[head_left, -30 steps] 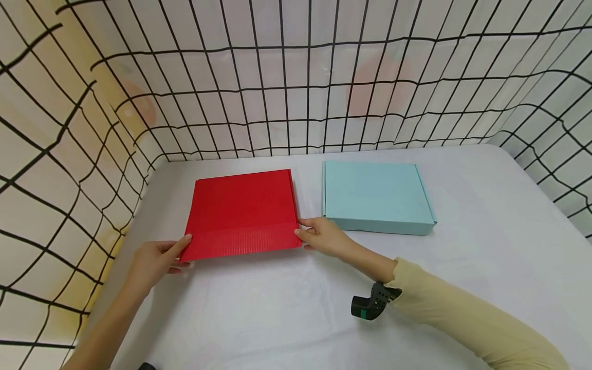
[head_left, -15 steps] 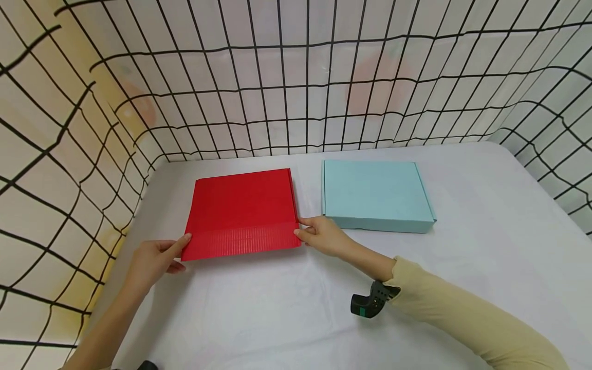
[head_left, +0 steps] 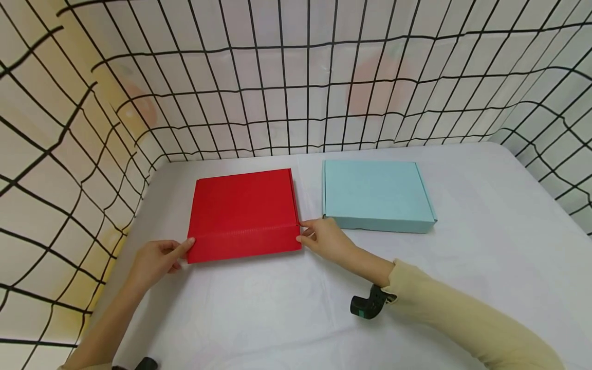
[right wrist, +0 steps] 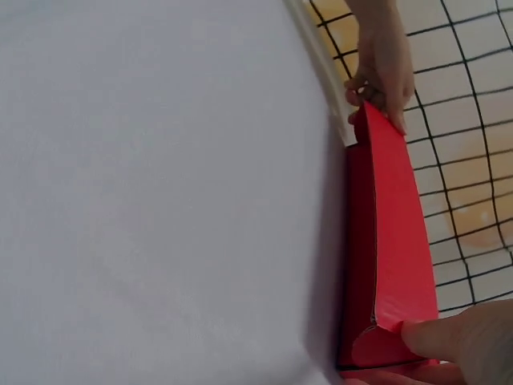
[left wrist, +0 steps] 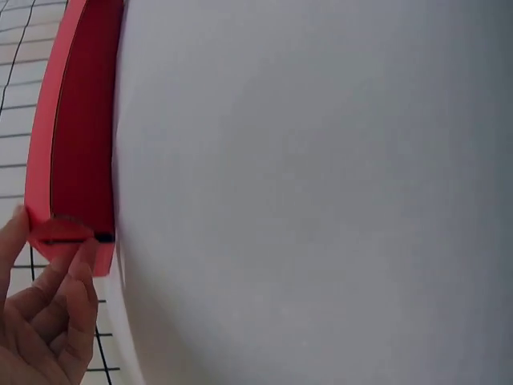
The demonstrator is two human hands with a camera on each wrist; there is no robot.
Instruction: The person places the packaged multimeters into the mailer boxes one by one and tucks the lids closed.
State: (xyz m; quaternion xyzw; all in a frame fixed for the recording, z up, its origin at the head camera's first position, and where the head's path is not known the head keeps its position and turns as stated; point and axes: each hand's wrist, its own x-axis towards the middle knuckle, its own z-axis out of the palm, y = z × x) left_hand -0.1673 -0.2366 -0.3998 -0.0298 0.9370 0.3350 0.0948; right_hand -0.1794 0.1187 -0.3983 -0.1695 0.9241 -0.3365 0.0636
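A flat red cardboard mailer box [head_left: 245,200] lies left of the middle of the table, its lid down at the back. The lid's front flap [head_left: 245,245] bends downward along a crease, and in the left wrist view a dark gap shows at the box's corner. My left hand [head_left: 154,263] pinches the flap's left corner, thumb on top and fingers beneath. At the opposite corner my right hand [head_left: 329,241] pinches the flap between thumb and fingers. In the right wrist view a rounded side tab [right wrist: 377,346] shows beside my right thumb.
A light blue closed box [head_left: 376,190] lies just right of the red one, close behind my right hand. Black wire grid [head_left: 296,87] walls rise along the back and both sides of the white-covered table [head_left: 287,308].
The red flap has bent from nearly flat to a clear downward slope, both hands still gripping its corners. My left hand has shifted slightly right; the blue box has stayed in place.
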